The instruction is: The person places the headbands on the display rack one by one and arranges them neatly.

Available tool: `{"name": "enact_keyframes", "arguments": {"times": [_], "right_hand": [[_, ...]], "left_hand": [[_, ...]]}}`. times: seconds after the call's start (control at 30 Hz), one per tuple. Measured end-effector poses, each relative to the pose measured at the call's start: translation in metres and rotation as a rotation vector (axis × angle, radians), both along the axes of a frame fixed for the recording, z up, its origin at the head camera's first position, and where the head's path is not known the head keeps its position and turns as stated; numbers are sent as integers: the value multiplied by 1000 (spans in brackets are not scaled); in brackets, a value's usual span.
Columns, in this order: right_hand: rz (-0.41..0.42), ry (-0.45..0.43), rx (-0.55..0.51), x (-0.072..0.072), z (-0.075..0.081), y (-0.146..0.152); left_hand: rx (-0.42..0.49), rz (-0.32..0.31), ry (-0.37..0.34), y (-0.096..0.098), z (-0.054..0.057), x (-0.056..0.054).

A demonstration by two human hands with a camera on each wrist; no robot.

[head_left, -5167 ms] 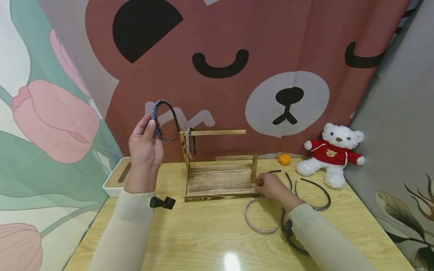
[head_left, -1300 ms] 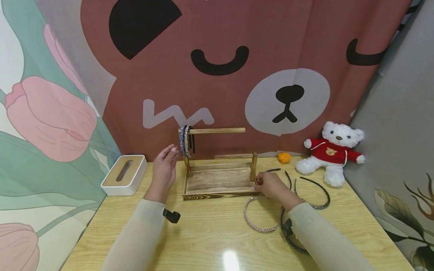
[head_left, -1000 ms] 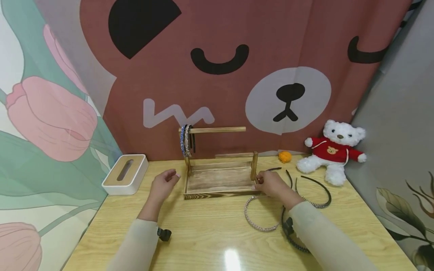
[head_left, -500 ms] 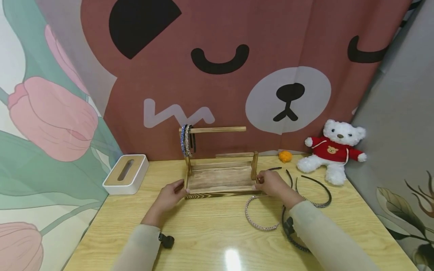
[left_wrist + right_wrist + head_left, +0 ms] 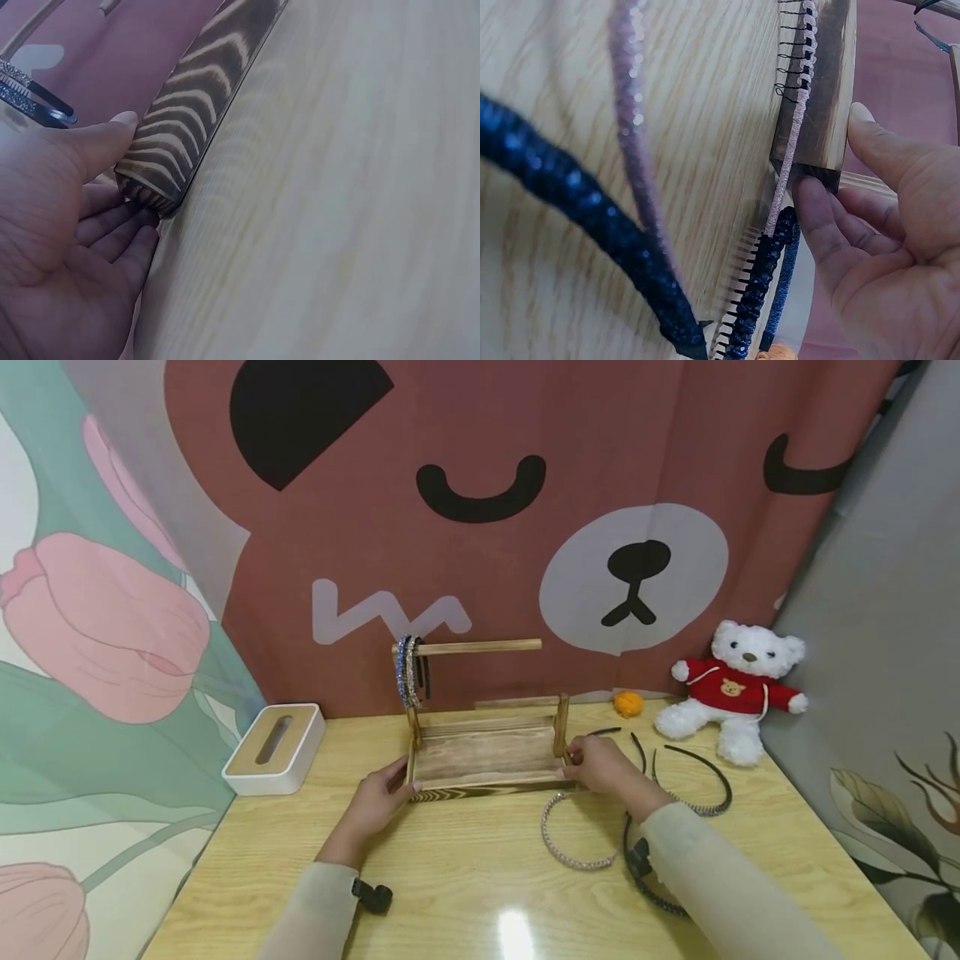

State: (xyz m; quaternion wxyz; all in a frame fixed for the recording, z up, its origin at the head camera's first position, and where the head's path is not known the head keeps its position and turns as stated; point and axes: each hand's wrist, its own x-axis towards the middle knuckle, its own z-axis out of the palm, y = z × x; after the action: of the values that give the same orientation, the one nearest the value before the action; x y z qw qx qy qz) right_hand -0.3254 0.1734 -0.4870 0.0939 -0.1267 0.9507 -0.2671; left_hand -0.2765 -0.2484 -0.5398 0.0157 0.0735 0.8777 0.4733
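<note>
A wooden rack point(image 5: 487, 753) with a tray base and a bar above stands on the table. My left hand point(image 5: 377, 803) grips its left front corner; in the left wrist view the thumb lies at the top edge of the dark-striped front board point(image 5: 191, 112), with fingers at its end. At the right front corner, my right hand point(image 5: 602, 767) holds the rack between thumb and fingers. A blue beaded headband point(image 5: 402, 672) and a silver one point(image 5: 411, 668) hang at the bar's left end. A pink headband point(image 5: 555, 852) lies just below the right hand.
Dark headbands point(image 5: 726, 789) lie around the right forearm, partly hidden by it. A white tissue box point(image 5: 303, 760) with a wooden lid stands at left. An orange ball point(image 5: 628, 703) and a white teddy bear point(image 5: 731, 693) in a red sweater are at back right.
The blue headband went from my left hand onto the rack's bar beside the silver one. My left hand then came down to the rack's left front corner. The right hand stayed put.
</note>
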Motion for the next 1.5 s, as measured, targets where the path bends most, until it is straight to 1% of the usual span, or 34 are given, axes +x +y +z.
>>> {"name": "enact_keyframes", "arguments": {"times": [0.1,0.27,0.4,0.53,0.73,0.83,0.97,1.13,1.2,1.27,1.37,1.4,1.5], "right_hand": [[-2,8,-3,0,2,1],[-3,6,-3,2,3,3],[43,15,15,3,4,4],[77,20,26,4,3,4],[94,34,34,6,2,3],[80,35,40,7,2,3],[70,34,43,7,3,3],[84,47,29,6,2,5],[83,42,19,10,1,8],[85,37,0,19,0,11],[98,47,-34,38,3,16],[106,47,-51,45,5,18],[105,59,-80,68,10,21]], "left_hand": [[-31,8,14,0,2,0],[-64,4,33,2,2,-2],[-87,11,47,1,1,-1],[-86,16,43,0,-1,0],[-67,25,42,-1,-2,1],[-64,24,52,-1,-3,1],[-53,21,49,-1,-3,2],[-41,35,48,-1,0,1],[-55,35,56,0,1,2],[-59,34,46,1,0,3],[-79,24,48,1,-1,3],[-71,25,39,2,-1,4],[-77,23,64,1,1,3]]}}
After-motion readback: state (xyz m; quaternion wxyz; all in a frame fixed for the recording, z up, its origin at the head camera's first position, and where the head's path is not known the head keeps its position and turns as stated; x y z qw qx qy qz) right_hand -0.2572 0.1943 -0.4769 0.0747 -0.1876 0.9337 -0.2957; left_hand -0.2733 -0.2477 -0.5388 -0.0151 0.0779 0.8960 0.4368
